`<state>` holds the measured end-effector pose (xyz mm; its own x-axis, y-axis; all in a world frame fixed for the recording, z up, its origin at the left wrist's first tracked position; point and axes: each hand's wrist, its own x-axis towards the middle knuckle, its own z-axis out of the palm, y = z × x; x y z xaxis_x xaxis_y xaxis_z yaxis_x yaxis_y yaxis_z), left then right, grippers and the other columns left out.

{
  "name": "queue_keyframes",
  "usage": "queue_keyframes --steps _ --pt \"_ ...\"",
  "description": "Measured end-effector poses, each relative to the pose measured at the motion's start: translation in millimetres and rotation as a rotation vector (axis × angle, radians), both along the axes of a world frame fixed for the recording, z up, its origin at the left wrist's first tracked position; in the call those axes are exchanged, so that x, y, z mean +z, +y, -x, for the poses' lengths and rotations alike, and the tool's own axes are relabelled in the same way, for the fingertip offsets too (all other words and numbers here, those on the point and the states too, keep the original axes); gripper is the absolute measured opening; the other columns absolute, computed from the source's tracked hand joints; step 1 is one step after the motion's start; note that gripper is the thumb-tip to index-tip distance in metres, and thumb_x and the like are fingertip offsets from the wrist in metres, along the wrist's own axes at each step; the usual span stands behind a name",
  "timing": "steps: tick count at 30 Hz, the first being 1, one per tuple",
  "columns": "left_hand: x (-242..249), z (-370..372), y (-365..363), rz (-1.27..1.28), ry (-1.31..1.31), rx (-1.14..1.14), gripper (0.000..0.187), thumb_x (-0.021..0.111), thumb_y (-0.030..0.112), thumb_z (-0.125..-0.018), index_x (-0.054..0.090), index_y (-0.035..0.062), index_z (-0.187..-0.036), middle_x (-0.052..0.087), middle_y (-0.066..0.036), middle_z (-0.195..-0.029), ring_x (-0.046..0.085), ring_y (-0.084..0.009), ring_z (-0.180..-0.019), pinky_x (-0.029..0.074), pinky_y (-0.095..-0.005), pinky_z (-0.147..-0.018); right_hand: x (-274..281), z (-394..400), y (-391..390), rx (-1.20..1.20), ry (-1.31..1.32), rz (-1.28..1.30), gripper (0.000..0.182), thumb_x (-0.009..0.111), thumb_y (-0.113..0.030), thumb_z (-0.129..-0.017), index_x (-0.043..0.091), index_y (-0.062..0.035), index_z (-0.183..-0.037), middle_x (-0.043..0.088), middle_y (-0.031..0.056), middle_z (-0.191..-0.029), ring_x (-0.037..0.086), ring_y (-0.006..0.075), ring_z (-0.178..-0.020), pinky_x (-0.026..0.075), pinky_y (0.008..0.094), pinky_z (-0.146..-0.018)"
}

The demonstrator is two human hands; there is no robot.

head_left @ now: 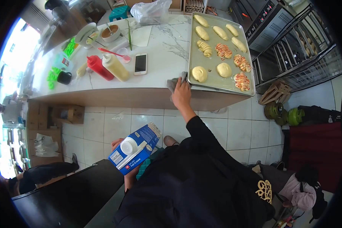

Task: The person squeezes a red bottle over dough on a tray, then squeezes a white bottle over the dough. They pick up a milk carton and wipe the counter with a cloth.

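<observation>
My left hand (117,143) is wrapped round a blue and white full cream milk carton (136,147) with a white cap, held tilted in front of my body; the carton hides most of that hand. My right hand (181,95) presses a grey cloth (172,84) at the counter's front edge, its fingers closed on the cloth. Touching this cloth or just beside it is the near left corner of a large metal baking tray (216,86). On the tray lie several pale dough pieces (200,74), some long, some round, and several with orange-red streaks (242,81).
On the marble counter (167,41) are a red squeeze bottle (99,68), a cream-coloured squeeze bottle (115,67), a phone (140,64), a pink spoon (116,54) and bowls (110,34). An oven (269,24) and rack (288,53) stand right. Other people are at lower left and lower right.
</observation>
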<state>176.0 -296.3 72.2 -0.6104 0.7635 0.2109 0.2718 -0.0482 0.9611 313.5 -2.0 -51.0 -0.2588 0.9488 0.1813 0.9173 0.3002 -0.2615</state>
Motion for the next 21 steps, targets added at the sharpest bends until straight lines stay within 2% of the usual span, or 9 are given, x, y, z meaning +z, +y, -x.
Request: queue_keyframes --steps 1,4,8,10,12,13,15,19,21 --pt "-3.1 1.4 -1.3 0.005 0.003 0.000 0.070 0.085 0.023 -0.059 0.044 0.0070 -0.114 0.046 -0.009 -0.108 0.048 -0.0211 -0.104 0.041 -0.0337 -0.091 -5.8 -9.1 -3.3 0.000 -0.001 -0.002 0.071 0.063 -0.021 -0.078 0.034 0.0035 -0.137 0.045 0.0281 -0.127 0.043 0.0375 -0.119 0.035 0.0451 -0.100" --pt "-4.7 -1.0 -0.5 -0.017 -0.014 0.012 0.071 0.085 0.023 -0.059 0.044 0.0072 -0.115 0.046 -0.009 -0.108 0.048 -0.0215 -0.105 0.040 -0.0338 -0.091 -20.2 -38.4 -14.5 0.101 -0.046 -0.221 0.067 0.063 -0.011 -0.071 0.041 0.0002 -0.134 0.053 0.0227 -0.120 0.054 0.0333 -0.104 0.044 0.0382 -0.090" --pt "-15.9 2.2 -4.5 -0.019 -0.039 0.030 0.071 0.085 0.023 -0.060 0.044 0.0071 -0.115 0.047 -0.009 -0.108 0.048 -0.0218 -0.105 0.041 -0.0336 -0.091 -5.5 -78.4 -44.1 0.118 0.132 -0.172 0.067 0.060 -0.004 -0.071 0.040 -0.0025 -0.134 0.051 0.0241 -0.123 0.051 0.0365 -0.112 0.042 0.0397 -0.095" --pt "-14.6 4.6 -3.8 -0.004 -0.016 0.016 0.071 0.085 0.023 -0.060 0.044 0.0070 -0.116 0.047 -0.009 -0.108 0.048 -0.0219 -0.105 0.041 -0.0336 -0.091 -6.3 -105.5 -57.5 -0.001 0.278 -0.026 0.071 0.066 -0.003 -0.065 0.044 -0.0058 -0.132 0.055 0.0217 -0.117 0.053 0.0372 -0.105 0.043 0.0418 -0.090" --pt "-9.2 3.3 -3.6 0.018 0.005 0.008 0.071 0.085 0.023 -0.060 0.044 0.0069 -0.116 0.047 -0.009 -0.108 0.049 -0.0219 -0.105 0.042 -0.0335 -0.091 -37.9 -136.4 -58.2 -0.184 0.414 -0.242 0.074 0.068 -0.002 -0.063 0.043 -0.0064 -0.133 0.057 0.0190 -0.110 0.054 0.0390 -0.102 0.043 0.0440 -0.088" --pt "-2.9 1.3 0.7 0.003 0.012 0.007 0.070 0.085 0.022 -0.060 0.044 0.0067 -0.115 0.047 -0.009 -0.108 0.049 -0.0219 -0.105 0.042 -0.0335 -0.090 -37.0 -145.4 -52.8 -0.178 0.413 -0.238 0.074 0.068 -0.002 -0.063 0.043 -0.0064 -0.133 0.057 0.0190 -0.110 0.054 0.0390 -0.102 0.043 0.0440 -0.088" --pt "4.3 -2.9 8.3 -0.007 0.014 0.002 0.070 0.085 0.022 -0.060 0.045 0.0064 -0.115 0.047 -0.009 -0.107 0.049 -0.0219 -0.104 0.042 -0.0335 -0.090 -36.9 -158.6 -40.3 -0.412 0.419 -0.334 0.064 0.061 0.002 -0.065 0.047 -0.0056 -0.126 0.056 0.0167 -0.109 0.053 0.0377 -0.101 0.043 0.0425 -0.087" --pt "12.5 -4.7 18.9 -0.108 0.075 -0.020 0.064 0.084 0.021 -0.063 0.046 0.0056 -0.113 0.047 -0.010 -0.107 0.049 -0.0218 -0.105 0.042 -0.0326 -0.091 -48.4 -143.6 -29.0 -0.418 0.300 -0.257 0.055 0.063 0.003 -0.063 0.050 -0.0065 -0.115 0.056 0.0147 -0.108 0.050 0.0368 -0.105 0.040 0.0438 -0.088" --pt "3.8 3.7 13.9 -0.086 0.130 -0.090 0.089 0.085 0.029 -0.061 0.030 0.0076 -0.127 0.044 -0.005 -0.113 0.049 -0.0178 -0.109 0.043 -0.0328 -0.094 -51.0 -132.3 -34.2 -0.351 0.205 -0.257 0.050 0.066 0.001 -0.061 0.050 -0.0077 -0.108 0.056 0.0136 -0.107 0.047 0.0358 -0.107 0.038 0.0457 -0.089"
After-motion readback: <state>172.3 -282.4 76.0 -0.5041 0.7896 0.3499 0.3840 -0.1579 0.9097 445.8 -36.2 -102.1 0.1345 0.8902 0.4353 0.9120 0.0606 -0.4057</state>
